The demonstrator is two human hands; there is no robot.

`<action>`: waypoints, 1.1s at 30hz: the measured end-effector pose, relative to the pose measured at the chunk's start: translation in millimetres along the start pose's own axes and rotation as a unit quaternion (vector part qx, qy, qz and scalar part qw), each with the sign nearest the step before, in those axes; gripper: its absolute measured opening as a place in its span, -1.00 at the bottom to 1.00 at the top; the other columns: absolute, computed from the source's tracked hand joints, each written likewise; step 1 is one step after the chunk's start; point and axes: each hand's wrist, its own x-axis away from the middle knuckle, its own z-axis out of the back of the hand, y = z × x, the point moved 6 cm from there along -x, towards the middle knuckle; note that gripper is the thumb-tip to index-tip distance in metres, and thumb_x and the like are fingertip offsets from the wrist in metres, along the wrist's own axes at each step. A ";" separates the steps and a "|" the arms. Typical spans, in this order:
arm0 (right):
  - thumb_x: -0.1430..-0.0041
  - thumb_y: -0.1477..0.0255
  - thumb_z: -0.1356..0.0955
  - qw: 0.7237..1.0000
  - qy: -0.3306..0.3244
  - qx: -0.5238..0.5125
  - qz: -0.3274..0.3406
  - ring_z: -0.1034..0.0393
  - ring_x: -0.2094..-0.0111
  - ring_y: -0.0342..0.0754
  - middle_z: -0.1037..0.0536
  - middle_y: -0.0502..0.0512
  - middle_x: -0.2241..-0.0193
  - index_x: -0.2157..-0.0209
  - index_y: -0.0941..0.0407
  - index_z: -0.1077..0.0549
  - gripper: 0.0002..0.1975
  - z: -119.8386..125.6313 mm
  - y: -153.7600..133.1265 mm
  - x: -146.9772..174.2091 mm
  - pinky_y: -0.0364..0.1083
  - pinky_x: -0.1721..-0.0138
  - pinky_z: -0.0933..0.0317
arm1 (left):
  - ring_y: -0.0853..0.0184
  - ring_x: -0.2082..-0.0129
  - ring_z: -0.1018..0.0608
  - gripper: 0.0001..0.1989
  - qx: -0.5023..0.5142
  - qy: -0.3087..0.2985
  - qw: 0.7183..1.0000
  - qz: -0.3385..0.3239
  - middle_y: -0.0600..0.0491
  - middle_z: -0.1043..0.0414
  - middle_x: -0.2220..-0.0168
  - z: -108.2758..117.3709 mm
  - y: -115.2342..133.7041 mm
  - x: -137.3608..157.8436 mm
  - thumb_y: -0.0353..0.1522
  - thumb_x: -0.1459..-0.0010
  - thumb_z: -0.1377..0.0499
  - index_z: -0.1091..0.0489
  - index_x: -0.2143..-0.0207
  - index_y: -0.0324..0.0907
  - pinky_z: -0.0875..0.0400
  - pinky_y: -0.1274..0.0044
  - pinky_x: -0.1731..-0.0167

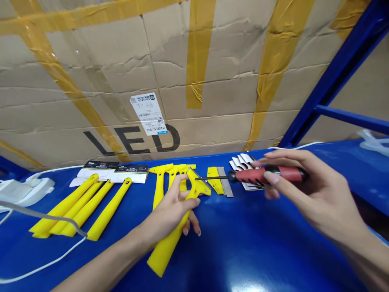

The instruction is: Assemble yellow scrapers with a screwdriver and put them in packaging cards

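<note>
My left hand point(179, 202) is closed around a yellow scraper point(170, 245), near its head, with the handle slanting down toward me. In my right hand point(310, 198) is a screwdriver point(255, 175) with a red and black handle, held level between thumb and fingers. Its thin dark shaft reaches left, and the tip meets the scraper's head. Just right of that head lie yellow scraper head pieces point(215, 180) beside grey metal blades point(226, 182). Behind the left hand, several more yellow scrapers point(159, 188) lie in a row, partly hidden by it.
Several yellow scrapers point(106, 211) with black and white cards point(130, 173) lie at left. A stack of white cards point(243, 162) sits behind the screwdriver. White power strip point(33, 192) and cables point(60, 217) are at far left. A taped carton point(221, 121) and blue frame point(331, 77) stand behind.
</note>
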 end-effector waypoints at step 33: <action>-0.11 0.38 -0.51 0.999 0.032 -0.010 0.033 -0.60 0.08 0.01 -0.65 0.08 0.11 -0.05 -0.03 -0.41 -0.53 4.3 -5.4 1.9 -0.12 0.17 -0.56 | 0.48 0.82 -0.37 -0.19 -0.009 -0.026 1.000 0.007 0.24 -0.40 0.58 -0.6 -3.3 0.9 -0.45 -0.30 -0.12 0.34 -0.40 -0.14 -0.20 0.70 0.75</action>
